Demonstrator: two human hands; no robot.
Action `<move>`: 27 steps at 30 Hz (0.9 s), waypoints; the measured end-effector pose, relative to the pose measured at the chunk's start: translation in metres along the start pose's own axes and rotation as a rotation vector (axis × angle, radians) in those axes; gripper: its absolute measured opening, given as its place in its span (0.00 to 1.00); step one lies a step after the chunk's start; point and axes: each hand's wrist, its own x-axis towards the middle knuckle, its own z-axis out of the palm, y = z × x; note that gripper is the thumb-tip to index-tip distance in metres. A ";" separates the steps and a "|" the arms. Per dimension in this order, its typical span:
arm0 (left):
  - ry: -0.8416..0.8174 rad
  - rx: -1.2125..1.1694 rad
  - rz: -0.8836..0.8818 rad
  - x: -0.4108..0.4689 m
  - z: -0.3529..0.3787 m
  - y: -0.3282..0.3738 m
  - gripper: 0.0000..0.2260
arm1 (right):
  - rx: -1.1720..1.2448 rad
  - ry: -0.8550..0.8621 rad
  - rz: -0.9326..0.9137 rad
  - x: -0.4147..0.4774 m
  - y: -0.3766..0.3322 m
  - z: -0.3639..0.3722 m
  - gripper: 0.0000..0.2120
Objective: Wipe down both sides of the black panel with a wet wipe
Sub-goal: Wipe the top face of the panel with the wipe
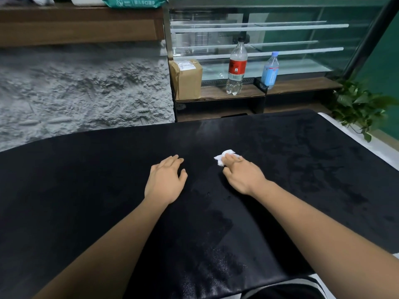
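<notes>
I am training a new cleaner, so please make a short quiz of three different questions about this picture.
1. True or false: the person's left grip rests flat on the large black textured panel.
2. Which grip presses the crumpled white wet wipe onto it? A) left grip B) right grip
3. Fill in: the clear plastic bottle with a red label stands to the ___ of the brown cardboard box.
Key: 1 true; 2 B; 3 right.

Bare forearms (121, 234), and a black garment (287, 292) (white-striped) below.
</notes>
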 end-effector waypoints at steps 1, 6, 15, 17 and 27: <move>0.001 -0.001 0.001 0.000 0.000 0.000 0.23 | 0.010 0.007 -0.027 -0.005 -0.009 0.002 0.17; 0.017 -0.011 0.000 0.001 0.003 -0.001 0.22 | 0.028 0.004 -0.152 -0.024 -0.046 0.016 0.23; 0.030 -0.055 -0.002 0.001 0.004 -0.002 0.21 | -0.005 -0.038 -0.315 -0.047 -0.081 0.025 0.28; 0.034 -0.058 0.000 0.000 0.004 -0.002 0.21 | 0.004 -0.030 -0.349 -0.053 -0.088 0.026 0.27; 0.038 -0.072 0.003 -0.001 0.002 -0.001 0.21 | 0.071 -0.036 -0.422 -0.069 -0.088 0.025 0.22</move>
